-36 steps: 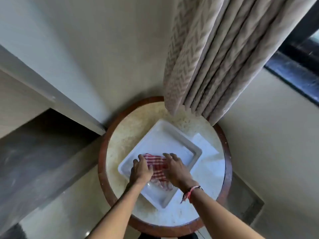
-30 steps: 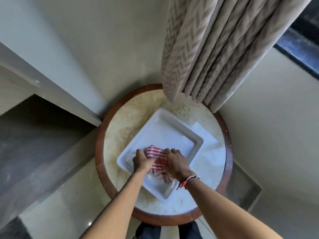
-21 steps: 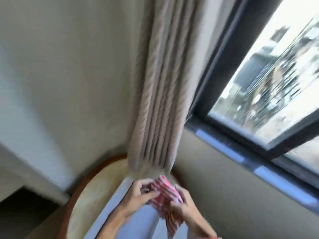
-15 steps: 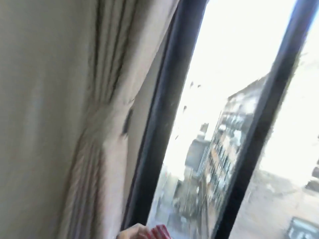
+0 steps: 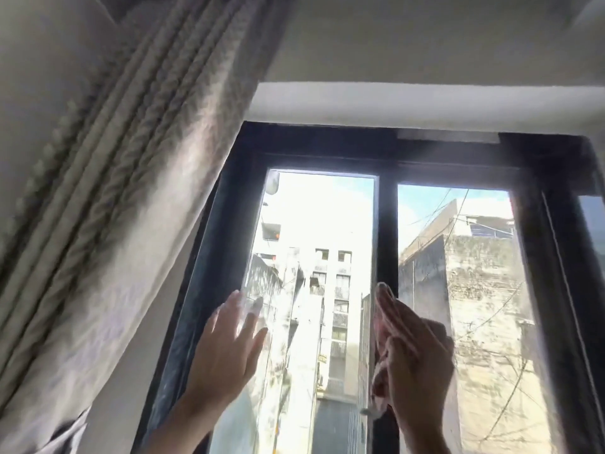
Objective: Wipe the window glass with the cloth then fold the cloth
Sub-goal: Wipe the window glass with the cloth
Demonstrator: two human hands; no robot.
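Note:
The window glass (image 5: 314, 231) fills the middle of the view, two tall panes in a black frame (image 5: 386, 244) with a dark centre bar. My right hand (image 5: 415, 362) presses the red-and-white cloth (image 5: 383, 309) against the glass at the centre bar; the cloth bunches out above and below my palm. My left hand (image 5: 229, 348) lies flat with fingers spread on the lower left of the left pane, holding nothing. Both forearms come up from the bottom edge.
A pale patterned curtain (image 5: 124, 198) hangs gathered along the left, its edge just left of my left hand. A white lintel (image 5: 425, 103) and ceiling sit above the frame. Buildings and cables show through the glass.
Both hands lifted the cloth out of the white tray on the round table. My view swung up to the window. The right hand now has the cloth on the glass; the left has let go.

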